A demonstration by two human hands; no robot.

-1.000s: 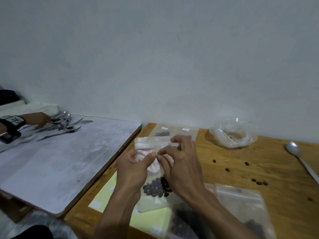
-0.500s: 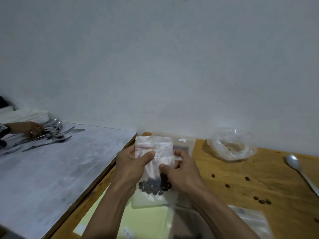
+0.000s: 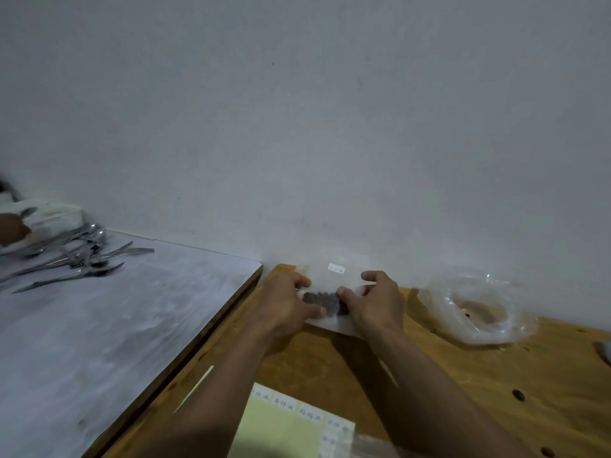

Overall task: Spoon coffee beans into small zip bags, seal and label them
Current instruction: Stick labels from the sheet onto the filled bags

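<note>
A plain pale wall (image 3: 330, 127) fills most of the room behind everything. Against it stands a wooden table (image 3: 463, 391), and I use this table as the landmark. Left of the table, touching its edge, is a grey-white board (image 3: 115, 325), worn and scratched. At the far left end of this board lies a heap of metal cutlery (image 3: 79, 256), and another person's hand (image 3: 11, 229) is just beside it, blurred.

On the table, at the far side near the wall, lies a small zip bag (image 3: 330, 312) with dark coffee beans (image 3: 322, 300) inside. The left hand (image 3: 284, 305) grips the bag's left side with fingers curled on it. The right hand (image 3: 377, 305) holds the right side, thumb on the top of the bag and fingers bent around its edge. Just behind, against the wall, lies another bag with a small white label (image 3: 336, 268).

To the right on the table sits a crumpled clear plastic bag (image 3: 476, 312), almost empty. At the near edge of the table lies a yellow sheet of labels (image 3: 284, 428). Some loose beans (image 3: 518, 395) are scattered on the wood at the right.
</note>
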